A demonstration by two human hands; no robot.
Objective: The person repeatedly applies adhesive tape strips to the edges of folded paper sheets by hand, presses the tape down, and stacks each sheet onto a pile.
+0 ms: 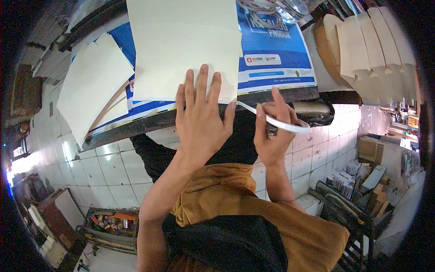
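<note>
A stack of cream paper sheets point(186, 50) lies on the work table, its near edge close to the table's edge. My left hand point(199, 122) presses flat on the near part of the paper, fingers spread, with the thumb at the near right corner. From that corner a narrow white strip stretches right to a thin white roll, which looks like tape point(292, 127). My right hand point(274, 136) grips this roll just off the table edge, index finger raised. A thin white band also shows along the paper's near edge, partly hidden by my left hand.
More cream sheets point(97, 72) are fanned at the left, overhanging the table edge. A blue printed sheet point(276, 54) covers the table. Folded cream paper bundles point(371, 45) stand at the right. Coiled bands and clear plastic lie at the back. A tool-filled rack point(111, 222) sits below left.
</note>
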